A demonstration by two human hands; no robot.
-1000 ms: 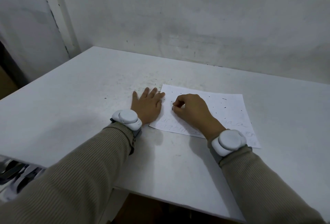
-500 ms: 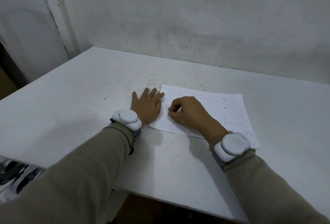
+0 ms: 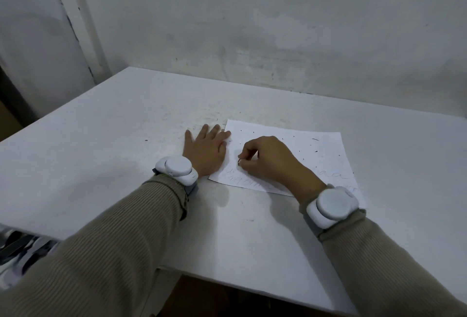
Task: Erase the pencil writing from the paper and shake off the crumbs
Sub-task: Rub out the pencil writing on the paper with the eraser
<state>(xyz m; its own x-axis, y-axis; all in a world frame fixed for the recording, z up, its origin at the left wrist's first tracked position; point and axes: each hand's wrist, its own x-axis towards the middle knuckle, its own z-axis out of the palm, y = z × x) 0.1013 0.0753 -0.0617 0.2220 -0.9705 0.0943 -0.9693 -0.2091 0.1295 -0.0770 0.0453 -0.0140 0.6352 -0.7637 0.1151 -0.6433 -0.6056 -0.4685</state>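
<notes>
Mid-erasure: your left hand [image 3: 206, 150], fingers flat, pins the white paper sheet [image 3: 316, 155] to the pale counter [image 3: 126, 152]. Your right hand [image 3: 267, 160] pinches a small dark eraser [image 3: 239, 162]. Grey pencil lines [image 3: 242, 180] below likely need rubbing next.

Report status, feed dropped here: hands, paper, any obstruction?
Left hand flat, pressing paper at its left edge. Right hand pinches what looks like the eraser, on it. Pencil writing left along near edge, crumbs scattered. Nothing obstructing.
</notes>
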